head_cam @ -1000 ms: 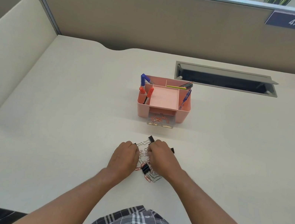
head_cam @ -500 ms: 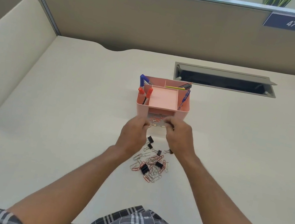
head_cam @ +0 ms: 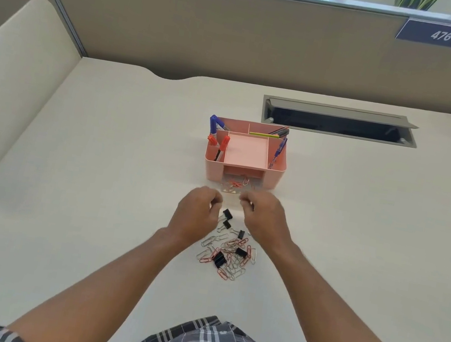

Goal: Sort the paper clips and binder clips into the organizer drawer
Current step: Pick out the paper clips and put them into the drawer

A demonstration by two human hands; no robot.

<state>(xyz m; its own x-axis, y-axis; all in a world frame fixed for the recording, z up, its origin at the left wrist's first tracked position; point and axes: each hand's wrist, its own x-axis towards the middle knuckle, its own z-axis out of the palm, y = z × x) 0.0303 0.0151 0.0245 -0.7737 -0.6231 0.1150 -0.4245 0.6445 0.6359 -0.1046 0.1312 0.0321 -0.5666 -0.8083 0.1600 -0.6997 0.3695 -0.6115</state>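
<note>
Hovering just short of the drawer (head_cam: 237, 188), both hands (head_cam: 198, 214) (head_cam: 265, 218) are curled; contents indiscernible. Clips (head_cam: 226, 256) may snag together and scatter.

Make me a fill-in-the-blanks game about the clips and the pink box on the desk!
1. The organizer on the desk is coloured ____.
2. The binder clips in the pile are coloured ____.
3. The blue sign on the partition shows the number ____.
4. The clear drawer at the organizer's front already holds some ____ clips.

Missing words: pink; black; 476; paper
</note>
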